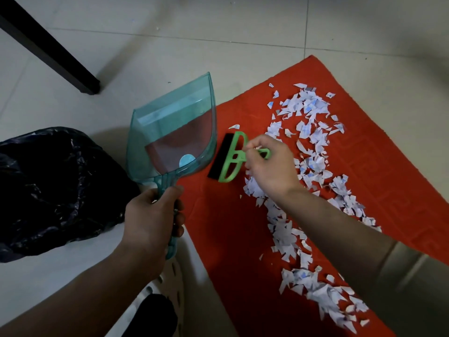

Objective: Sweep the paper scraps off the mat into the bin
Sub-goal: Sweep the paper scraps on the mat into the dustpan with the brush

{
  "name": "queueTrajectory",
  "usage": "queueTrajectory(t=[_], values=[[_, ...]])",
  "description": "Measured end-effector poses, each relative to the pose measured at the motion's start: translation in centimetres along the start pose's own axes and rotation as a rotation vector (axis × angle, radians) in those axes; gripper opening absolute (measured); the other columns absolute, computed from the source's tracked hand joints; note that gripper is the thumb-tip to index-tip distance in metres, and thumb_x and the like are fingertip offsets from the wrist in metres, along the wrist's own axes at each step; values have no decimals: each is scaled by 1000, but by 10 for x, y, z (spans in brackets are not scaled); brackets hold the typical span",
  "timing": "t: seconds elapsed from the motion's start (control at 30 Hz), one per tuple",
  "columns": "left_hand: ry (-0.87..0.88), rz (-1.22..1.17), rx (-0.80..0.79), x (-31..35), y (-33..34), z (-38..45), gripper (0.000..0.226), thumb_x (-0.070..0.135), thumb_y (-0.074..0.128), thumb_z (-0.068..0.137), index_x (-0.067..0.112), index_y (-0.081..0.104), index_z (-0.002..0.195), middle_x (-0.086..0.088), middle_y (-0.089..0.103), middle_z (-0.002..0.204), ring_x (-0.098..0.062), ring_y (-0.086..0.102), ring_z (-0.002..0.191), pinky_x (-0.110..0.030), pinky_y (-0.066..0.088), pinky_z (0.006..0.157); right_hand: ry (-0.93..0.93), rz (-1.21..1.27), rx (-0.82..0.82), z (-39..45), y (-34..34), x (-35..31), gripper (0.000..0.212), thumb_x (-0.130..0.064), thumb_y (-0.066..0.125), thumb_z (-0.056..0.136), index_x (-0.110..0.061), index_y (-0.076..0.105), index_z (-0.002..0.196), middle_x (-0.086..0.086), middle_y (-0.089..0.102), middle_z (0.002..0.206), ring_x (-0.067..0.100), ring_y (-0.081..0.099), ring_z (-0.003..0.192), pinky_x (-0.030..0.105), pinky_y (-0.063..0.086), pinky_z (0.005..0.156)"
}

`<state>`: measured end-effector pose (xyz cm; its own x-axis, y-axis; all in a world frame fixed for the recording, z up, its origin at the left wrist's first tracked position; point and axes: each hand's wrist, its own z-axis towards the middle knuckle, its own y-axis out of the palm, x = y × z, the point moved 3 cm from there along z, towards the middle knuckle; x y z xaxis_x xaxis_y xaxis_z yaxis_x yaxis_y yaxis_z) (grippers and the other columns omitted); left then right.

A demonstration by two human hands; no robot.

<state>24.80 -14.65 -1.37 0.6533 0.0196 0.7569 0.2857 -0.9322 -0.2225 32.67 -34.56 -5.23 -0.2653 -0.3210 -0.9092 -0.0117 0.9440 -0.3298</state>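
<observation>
White paper scraps [306, 152] are spread in a long band across the right half of the red mat [226, 227], which is laid on the tiled floor [170, 40]. A green brush [232, 158] with black bristles is held over the mat's left part by the right hand [269, 166], whose fingers are curled round its handle; the bristle edge is turned toward a clear teal dustpan [175, 132]. The dustpan's handle is clamped in the left hand [153, 215], its pan is seen at the mat's left edge, and the bin [53, 186], lined with a black bag, is placed just left of it.
</observation>
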Motion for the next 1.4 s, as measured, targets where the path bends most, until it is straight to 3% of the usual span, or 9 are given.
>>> queueTrajectory(t=[0.1,0.2,0.33,0.53,0.7,0.8,1.1,1.27,1.4], values=[[-5,-1,-7,-1,-2,-1,19,18,62,92,0,61,95,-2,53,61,-13,47,49,-27,40,43,-26,-40,92,-4,-27,-3,19,-8,53,93,-11,60,75,2,58,67,6,43,48,22,38,43],[-17,-7,4,-2,-3,0,20,18,61,93,-2,61,97,-3,53,62,-13,46,50,-28,39,44,-78,9,198,-7,-43,-12,20,-6,53,88,-9,56,69,1,50,57,8,38,46,23,32,41],[-16,-4,3,0,2,0,21,18,61,93,-2,61,98,-3,53,64,-13,46,49,-28,40,44,-76,90,167,-4,-31,-14,17,-5,54,90,-7,60,74,0,55,60,5,48,48,19,39,43],[3,14,7,-1,7,1,21,17,60,93,-3,61,99,-4,54,63,-13,47,50,-29,40,46,-32,82,81,16,-5,-5,9,-9,55,91,-14,62,87,-5,63,78,29,64,75,39,54,67],[-10,15,-20,-2,11,1,16,19,61,93,4,61,87,-1,54,59,-13,47,50,-31,39,48,32,-5,202,23,-29,2,16,-14,53,93,-10,63,80,6,61,68,15,46,48,27,38,43],[-8,28,-24,-2,13,0,17,19,61,93,5,60,83,1,54,56,-13,47,49,-30,40,48,-21,-5,304,15,-44,-4,17,-14,55,89,-12,60,73,-2,52,57,4,36,42,21,33,41],[4,37,-34,-2,18,-3,18,20,62,92,3,61,86,-2,54,58,-14,47,49,-31,41,48,9,116,261,12,-41,-5,10,-10,57,88,-11,65,81,-3,54,55,2,43,41,18,35,43],[0,39,-25,1,16,5,17,20,63,92,6,61,83,1,54,55,-14,46,49,-31,40,47,-76,153,388,31,-65,-19,8,-12,58,87,-5,63,86,19,63,70,29,56,53,32,49,48],[-4,56,-42,5,17,9,19,21,63,92,6,60,81,0,53,54,-13,46,48,-30,40,47,-53,185,426,56,-74,-20,16,-12,64,86,-2,60,98,17,67,88,13,63,51,32,56,54]])
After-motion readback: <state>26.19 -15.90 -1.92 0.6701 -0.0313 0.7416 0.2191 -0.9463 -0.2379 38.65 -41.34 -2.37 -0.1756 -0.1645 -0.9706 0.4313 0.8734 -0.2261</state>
